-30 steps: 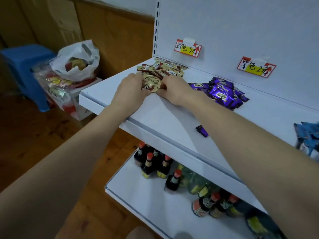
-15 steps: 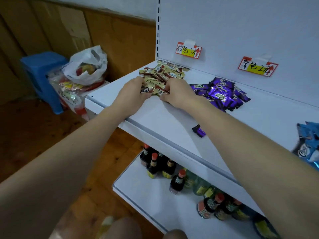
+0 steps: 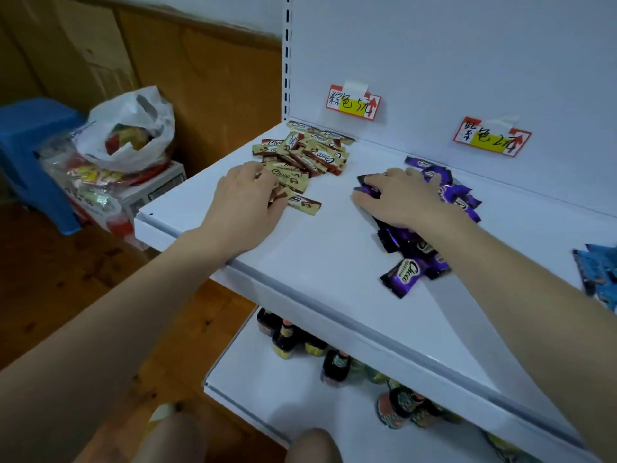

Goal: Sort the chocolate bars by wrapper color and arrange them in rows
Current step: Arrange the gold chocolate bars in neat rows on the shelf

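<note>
The left hand (image 3: pixel 248 195) lies palm down at the near edge of the brown-and-gold bars (image 3: pixel 310 155), a loose overlapping heap at the back left of the white shelf (image 3: pixel 327 255). Its fingers are bent over the nearest bars and the fingertips are hidden, so whether it grips a bar cannot be told. The right hand (image 3: pixel 397 202) lies palm down with fingers fairly straight and spread, resting on the purple bars (image 3: pixel 420 248). This heap runs from the back panel toward the shelf front, and the hand and forearm cover its middle. One purple bar shows between thumb and forefinger. The blue bars (image 3: pixel 599 275) are cut off by the right frame edge. Bottles (image 3: pixel 335 364) on the lower shelf (image 3: pixel 283 402) are partly hidden and blurred.
</note>
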`<state>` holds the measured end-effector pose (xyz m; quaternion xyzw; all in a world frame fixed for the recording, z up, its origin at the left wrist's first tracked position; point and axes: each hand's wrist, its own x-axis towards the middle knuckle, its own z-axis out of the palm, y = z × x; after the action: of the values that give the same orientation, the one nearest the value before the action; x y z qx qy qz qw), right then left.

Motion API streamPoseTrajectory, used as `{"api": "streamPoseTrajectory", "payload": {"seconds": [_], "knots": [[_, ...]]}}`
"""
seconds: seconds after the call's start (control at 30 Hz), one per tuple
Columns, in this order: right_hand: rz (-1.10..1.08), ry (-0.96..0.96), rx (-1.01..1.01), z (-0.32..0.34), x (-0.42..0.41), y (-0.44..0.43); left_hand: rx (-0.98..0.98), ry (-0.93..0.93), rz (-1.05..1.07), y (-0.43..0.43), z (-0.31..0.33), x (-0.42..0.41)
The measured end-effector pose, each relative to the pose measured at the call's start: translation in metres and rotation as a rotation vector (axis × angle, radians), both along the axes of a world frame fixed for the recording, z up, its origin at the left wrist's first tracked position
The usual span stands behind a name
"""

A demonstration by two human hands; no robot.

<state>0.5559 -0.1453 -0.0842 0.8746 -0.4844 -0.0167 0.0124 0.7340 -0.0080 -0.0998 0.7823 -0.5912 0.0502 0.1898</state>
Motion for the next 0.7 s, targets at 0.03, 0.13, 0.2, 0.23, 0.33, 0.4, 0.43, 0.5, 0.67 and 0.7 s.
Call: {"api": "streamPoseTrajectory", "payload": {"seconds": [0.03, 0.13, 0.2, 0.23, 0.33, 0.4, 0.43, 0.5, 0.67, 0.7], "knots": [[0.006, 0.004, 0.006, -0.002, -0.002, -0.001, 0.015, -0.005, -0.016, -0.002, -0.001, 0.001], [0.005, -0.021, 0.0, -0.003, -0.007, -0.001, 0.032, 0.002, -0.054, -0.005, -0.006, 0.005], [-0.015, -0.02, -0.003, -0.003, -0.01, 0.001, 0.039, 0.006, -0.053, -0.006, -0.008, 0.006], [-0.029, -0.024, -0.005, -0.002, -0.012, 0.002, 0.038, 0.002, -0.051, -0.005, -0.009, 0.006], [-0.071, -0.049, -0.007, 0.0, -0.015, 0.005, 0.031, -0.023, -0.056, -0.006, -0.009, 0.006], [-0.078, -0.061, -0.001, 0.001, -0.017, 0.008, 0.022, -0.023, -0.072, -0.007, -0.01, 0.007], [-0.081, -0.067, 0.003, 0.0, -0.019, 0.009, 0.016, -0.025, -0.085, -0.008, -0.01, 0.007], [-0.09, -0.079, 0.0, 0.0, -0.025, 0.011, 0.005, -0.037, -0.124, -0.01, -0.01, 0.009], [-0.143, -0.092, -0.01, -0.001, -0.041, 0.016, -0.025, -0.089, -0.241, -0.015, -0.009, 0.017], [-0.153, -0.088, -0.015, -0.001, -0.042, 0.017, -0.026, -0.091, -0.262, -0.016, -0.009, 0.019]]}}
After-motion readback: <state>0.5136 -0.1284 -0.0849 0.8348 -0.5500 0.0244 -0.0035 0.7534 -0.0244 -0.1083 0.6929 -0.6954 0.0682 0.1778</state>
